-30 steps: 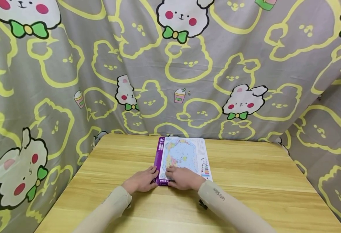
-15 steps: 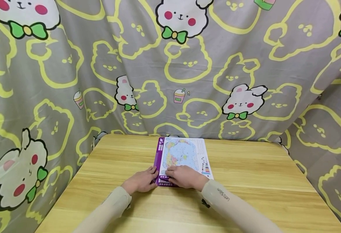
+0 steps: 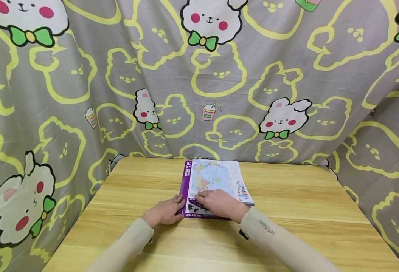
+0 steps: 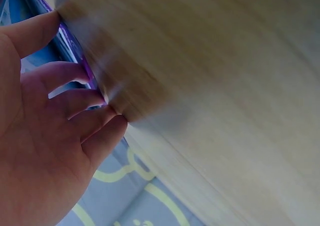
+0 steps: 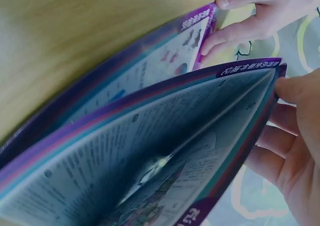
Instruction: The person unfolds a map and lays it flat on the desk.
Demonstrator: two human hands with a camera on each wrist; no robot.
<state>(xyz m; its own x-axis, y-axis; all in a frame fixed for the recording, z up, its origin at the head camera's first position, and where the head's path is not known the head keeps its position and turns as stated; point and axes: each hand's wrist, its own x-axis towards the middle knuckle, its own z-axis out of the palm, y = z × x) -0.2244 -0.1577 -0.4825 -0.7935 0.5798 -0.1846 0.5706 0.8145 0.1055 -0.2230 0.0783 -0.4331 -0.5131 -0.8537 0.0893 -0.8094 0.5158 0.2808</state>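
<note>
A thin, purple-edged booklet with a pale-blue world map lies on a yellowish wood-grain bench, reaching toward its far edge. The right hand hides part of it, pinching raised pages above the lower sheet — a small black piece shows under its beige sleeve. The left hand has loosely spread fingers, tips touching the booklet's left edge. Around hang grey curtains — yellow outlines, white rabbits.
</note>
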